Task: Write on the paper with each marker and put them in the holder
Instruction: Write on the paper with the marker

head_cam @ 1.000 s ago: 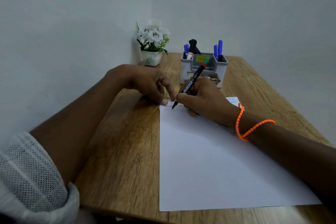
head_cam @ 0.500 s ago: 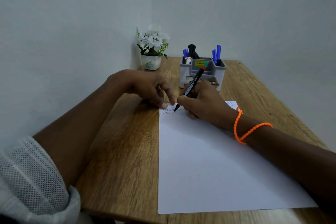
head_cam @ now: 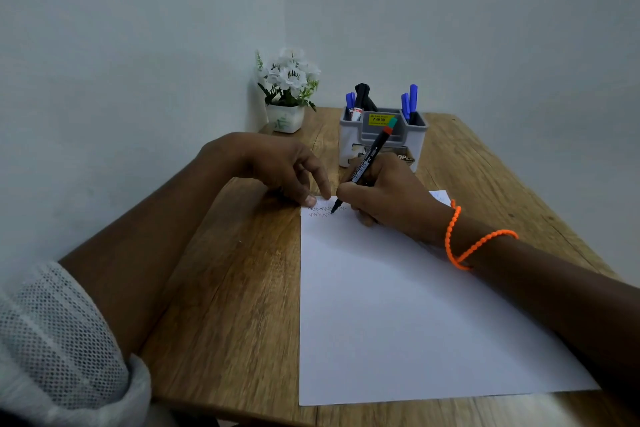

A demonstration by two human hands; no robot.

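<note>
The right hand grips a black marker, fingers curled round the barrel, tip down on the white paper near its far left corner. The marker leans away from the person, its red and teal end up in front of the holder. White print runs along the barrel, too small to read. Under the tip sit two short rows of zigzag scribble, the upper one dark, the lower one reddish. The left hand pins that far corner, fingertips pressed on the sheet's edge, fingers loosely bent and holding nothing. An orange beaded bracelet loops the right wrist.

The grey and white holder stands just beyond the hands. A yellow price sticker on it reads "49.00"; the box front shows "OP", the rest hidden behind the hand. Blue markers and a black one stand in its compartments. White flowers in a small white pot sit in the corner of the wooden table.
</note>
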